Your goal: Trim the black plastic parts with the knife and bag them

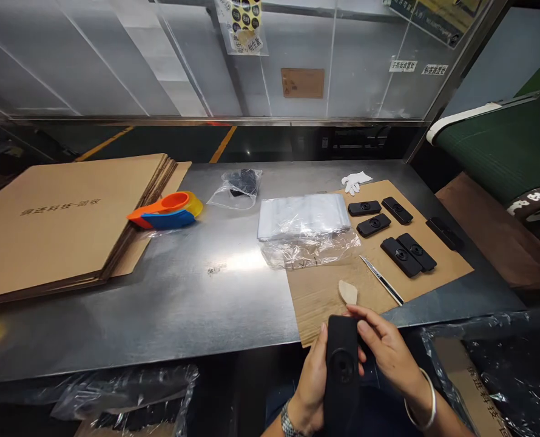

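My left hand point(310, 385) is wrapped round a long black plastic housing point(343, 358) with a round recess in its face, held upright just off the table's front edge. My right hand point(391, 349) grips the housing's upper right edge, thumb in front and fingertips partly hidden behind it. Just beyond my fingers lies a small beige scrap point(347, 292) on a flat cardboard sheet point(318, 300). A slim utility knife point(382, 280) rests to its right. Several similar black housings, among them a side-by-side pair point(408, 255), lie farther back on the cardboard.
A stack of clear plastic bags point(304, 216) lies mid-table. To the left are an orange and blue tape dispenser point(167, 210) and stacked flat cardboard point(65, 218). A white glove point(356, 181) lies at the back. Plastic-lined boxes flank me below; a green conveyor point(502, 142) stands right.
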Action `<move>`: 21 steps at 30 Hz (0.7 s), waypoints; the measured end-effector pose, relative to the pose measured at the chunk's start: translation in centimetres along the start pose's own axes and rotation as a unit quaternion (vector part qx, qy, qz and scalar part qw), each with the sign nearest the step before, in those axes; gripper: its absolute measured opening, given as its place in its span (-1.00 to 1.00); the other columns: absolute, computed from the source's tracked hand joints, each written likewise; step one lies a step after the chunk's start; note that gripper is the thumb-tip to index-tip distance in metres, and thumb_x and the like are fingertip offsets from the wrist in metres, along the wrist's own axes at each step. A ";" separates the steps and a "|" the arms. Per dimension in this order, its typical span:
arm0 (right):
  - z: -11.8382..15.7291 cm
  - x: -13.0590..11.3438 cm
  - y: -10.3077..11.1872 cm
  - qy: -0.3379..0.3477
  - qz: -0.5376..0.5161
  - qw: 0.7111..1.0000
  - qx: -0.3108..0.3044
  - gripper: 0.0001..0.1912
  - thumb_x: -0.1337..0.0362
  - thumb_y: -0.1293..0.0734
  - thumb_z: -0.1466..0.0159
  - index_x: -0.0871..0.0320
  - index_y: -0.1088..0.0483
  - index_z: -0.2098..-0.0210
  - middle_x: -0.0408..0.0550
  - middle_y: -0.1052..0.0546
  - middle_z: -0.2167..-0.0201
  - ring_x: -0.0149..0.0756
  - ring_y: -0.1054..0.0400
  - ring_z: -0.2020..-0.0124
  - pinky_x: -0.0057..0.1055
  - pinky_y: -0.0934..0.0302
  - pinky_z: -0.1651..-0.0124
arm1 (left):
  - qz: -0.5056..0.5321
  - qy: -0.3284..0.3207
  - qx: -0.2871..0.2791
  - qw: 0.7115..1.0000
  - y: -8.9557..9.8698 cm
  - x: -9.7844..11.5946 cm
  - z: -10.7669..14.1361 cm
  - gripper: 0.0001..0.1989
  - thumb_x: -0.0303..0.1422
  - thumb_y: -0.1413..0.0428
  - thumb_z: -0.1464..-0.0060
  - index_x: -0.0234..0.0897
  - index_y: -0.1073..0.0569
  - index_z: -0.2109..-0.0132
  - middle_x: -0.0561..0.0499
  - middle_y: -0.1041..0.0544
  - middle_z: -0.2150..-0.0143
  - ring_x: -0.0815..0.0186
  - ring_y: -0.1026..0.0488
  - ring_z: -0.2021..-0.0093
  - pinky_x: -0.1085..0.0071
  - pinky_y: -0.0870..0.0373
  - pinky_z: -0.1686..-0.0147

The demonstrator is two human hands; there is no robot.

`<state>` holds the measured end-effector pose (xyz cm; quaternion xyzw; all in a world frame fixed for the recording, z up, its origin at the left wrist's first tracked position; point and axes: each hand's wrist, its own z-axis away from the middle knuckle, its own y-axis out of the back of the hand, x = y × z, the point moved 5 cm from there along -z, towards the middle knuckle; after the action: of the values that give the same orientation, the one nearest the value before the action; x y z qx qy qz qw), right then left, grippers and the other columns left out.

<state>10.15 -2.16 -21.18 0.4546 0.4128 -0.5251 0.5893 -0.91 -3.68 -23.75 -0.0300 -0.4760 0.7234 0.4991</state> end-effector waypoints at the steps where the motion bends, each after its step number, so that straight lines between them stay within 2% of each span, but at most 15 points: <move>1: -0.6 0.0 0.7 0.027 0.053 0.998 0.031 -0.60 0.07 -0.14 -0.28 0.15 -0.28 0.00 -0.09 -0.47 0.45 -0.31 -0.41 0.40 -0.35 -0.31 0.32 | 0.011 0.012 0.004 1.000 0.1 0.0 -0.1 -0.45 -0.03 0.13 -0.10 -0.47 -0.46 0.15 -0.14 -0.52 0.45 0.34 -0.43 0.53 0.47 -0.28 0.49; 3: -2.0 0.2 2.3 0.084 0.169 0.976 0.104 -0.63 0.08 -0.12 -0.28 0.15 -0.32 0.04 0.03 -0.50 0.22 -0.22 -0.38 0.16 -0.27 -0.27 0.12 | 0.037 0.032 0.015 0.999 0.4 -0.1 -0.2 -0.47 -0.03 0.10 -0.09 -0.47 -0.48 0.25 -0.13 -0.52 0.46 0.36 -0.41 0.55 0.50 -0.26 0.52; 5: -3.2 0.7 3.4 0.113 0.249 0.951 0.145 -0.62 0.09 -0.11 -0.28 0.15 -0.32 0.04 0.08 -0.46 0.12 -0.16 -0.33 0.09 -0.20 -0.24 0.07 | 0.062 0.036 0.019 0.997 0.6 0.0 -0.3 -0.49 -0.04 0.08 -0.08 -0.45 -0.47 0.32 -0.10 -0.51 0.47 0.38 -0.40 0.56 0.50 -0.26 0.53; 8: -4.5 1.9 4.1 0.120 0.279 0.941 0.151 -0.62 0.09 -0.14 -0.25 0.15 -0.34 0.06 0.10 -0.45 0.14 -0.09 -0.31 0.09 -0.10 -0.18 0.03 | 0.076 0.027 0.025 0.996 1.1 0.4 -0.4 -0.52 -0.06 0.07 -0.08 -0.45 -0.47 0.37 -0.09 -0.50 0.48 0.38 -0.39 0.56 0.51 -0.26 0.53; 12: -4.7 2.4 3.8 0.125 0.284 0.939 0.149 -0.62 0.10 -0.14 -0.25 0.19 -0.36 0.08 0.15 -0.44 0.16 -0.05 -0.29 0.09 -0.04 -0.15 0.02 | 0.069 0.008 0.043 0.997 1.4 0.7 -0.1 -0.55 -0.09 0.06 -0.09 -0.44 -0.47 0.33 -0.08 -0.50 0.46 0.38 -0.38 0.54 0.50 -0.26 0.52; 15: -4.0 1.6 2.9 0.127 0.263 0.949 0.119 -0.63 0.12 -0.12 -0.27 0.19 -0.37 0.10 0.11 -0.47 0.18 -0.12 -0.34 0.14 -0.19 -0.26 0.12 | 0.006 -0.035 0.067 0.997 1.6 1.2 0.6 -0.49 -0.03 0.11 -0.09 -0.43 -0.47 0.29 -0.10 -0.51 0.44 0.35 -0.39 0.50 0.48 -0.27 0.49; 17: -3.2 0.7 1.9 0.129 0.230 0.962 0.072 -0.66 0.14 -0.12 -0.29 0.16 -0.39 0.11 0.03 -0.51 0.23 -0.22 -0.39 0.19 -0.32 -0.29 0.16 | -0.087 -0.102 0.080 0.988 1.7 1.8 1.2 -0.45 0.01 0.13 -0.08 -0.41 -0.48 0.27 -0.11 -0.52 0.41 0.31 -0.40 0.45 0.44 -0.29 0.44; 21: -0.9 -1.7 0.0 0.134 0.127 0.982 -0.036 -0.69 0.16 -0.16 -0.28 0.12 -0.39 0.09 -0.02 -0.51 0.23 -0.27 -0.38 0.17 -0.36 -0.27 0.11 | -0.244 -0.227 0.029 0.942 1.3 2.9 2.0 -0.44 0.03 0.07 -0.02 -0.37 -0.51 0.17 -0.12 -0.54 0.35 0.20 -0.40 0.34 0.36 -0.30 0.27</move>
<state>9.99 -0.87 -19.81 0.5481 0.4451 -0.3652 0.6066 -4.27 -2.94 -22.32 0.2663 -0.5485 0.5805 0.5397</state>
